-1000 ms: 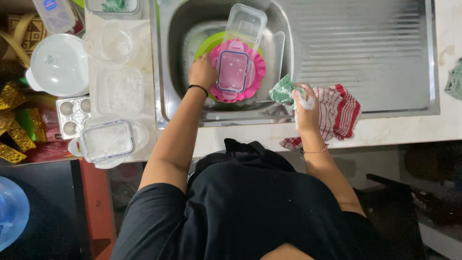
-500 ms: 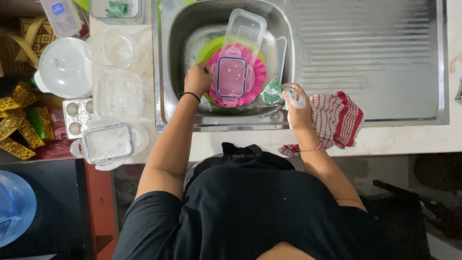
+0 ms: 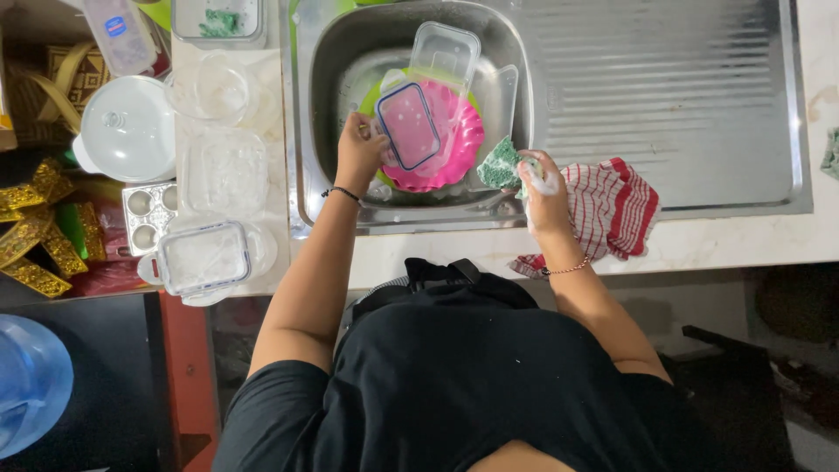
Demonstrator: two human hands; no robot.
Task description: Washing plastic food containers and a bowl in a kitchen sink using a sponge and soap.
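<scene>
The left hand (image 3: 360, 150) grasps the edge of a rectangular container lid (image 3: 408, 125), clear with a dark blue rim, held over a pink scalloped plate (image 3: 450, 149) inside the steel sink (image 3: 328, 105). A green plate (image 3: 371, 98) lies under the pink one, and a clear rectangular box (image 3: 446, 54) leans at the far side of the basin. The right hand (image 3: 544, 188), foamy, is clenched around a green sponge (image 3: 501, 164) at the sink's right edge, just beside a red-and-white striped cloth (image 3: 616, 205) lying on the desk (image 3: 743, 240). Left of the sink stand a white lidded pot (image 3: 128, 129), a clear lidded box (image 3: 205, 258) with a blue rim, a small metal muffin tray (image 3: 146, 214) and a bottle with a blue label (image 3: 118, 31). Gold packets (image 3: 39, 253) lie at the far left
</scene>
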